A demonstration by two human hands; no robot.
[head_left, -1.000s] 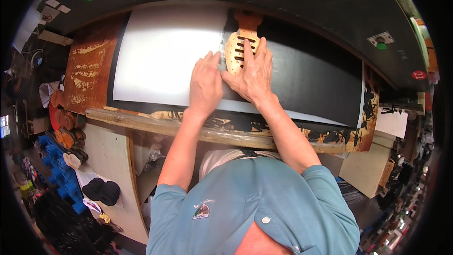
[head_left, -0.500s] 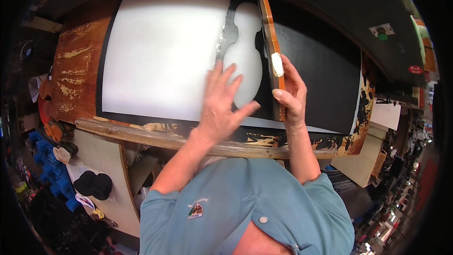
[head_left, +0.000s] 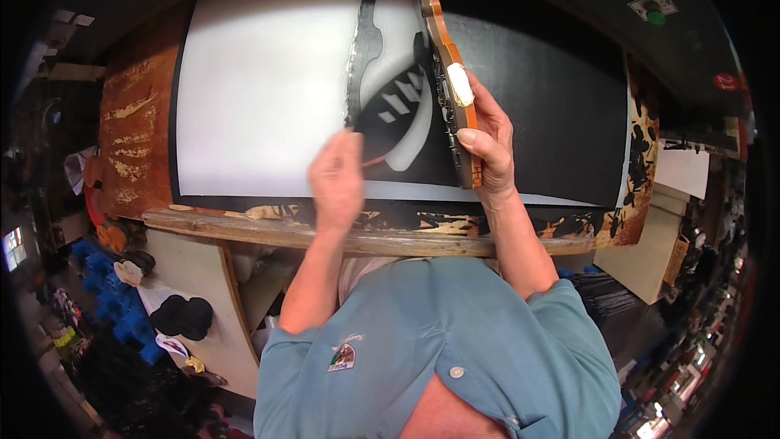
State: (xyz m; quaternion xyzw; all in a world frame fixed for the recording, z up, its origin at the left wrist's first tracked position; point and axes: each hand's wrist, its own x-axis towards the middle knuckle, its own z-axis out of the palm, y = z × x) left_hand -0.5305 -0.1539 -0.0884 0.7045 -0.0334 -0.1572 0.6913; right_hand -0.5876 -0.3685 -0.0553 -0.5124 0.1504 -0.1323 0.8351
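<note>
A: What is the right hand [head_left: 487, 142] doing?

B: It grips a long orange-edged wooden template with cut-out slots [head_left: 445, 73], tipped up on its edge so the flat face turns toward the left. The fingers wrap the lower end and the thumb presses near a pale patch on the rim. Held that way, I judge, the board clears the surface beneath without dragging over it.

A: And beneath it?

B: A black sheet [head_left: 544, 106] lies across the paint-stained wooden workbench [head_left: 130, 138], with a large white sheet [head_left: 260, 89] covering its left part. Just left of the raised template, a white silhouette with small white bars [head_left: 398, 106] shows on the black, shaped much like the template's outline. It sits right where the board would lie if laid flat.

A: The left hand [head_left: 337, 179]?

B: It hovers over the lower edge of the sheets, near the bottom of the silhouette. It is blurred; the fingers look loosely curled and close together, and I see nothing held in it. Whether it touches the sheet I cannot tell.

A: Anything else around?

B: A rough wooden rail [head_left: 268, 223] runs along the bench's front edge, against the person's blue shirt [head_left: 439, 341]. Down to the left, blue objects and dark rounded shapes [head_left: 183, 317] lie on the floor, too small to identify.
</note>
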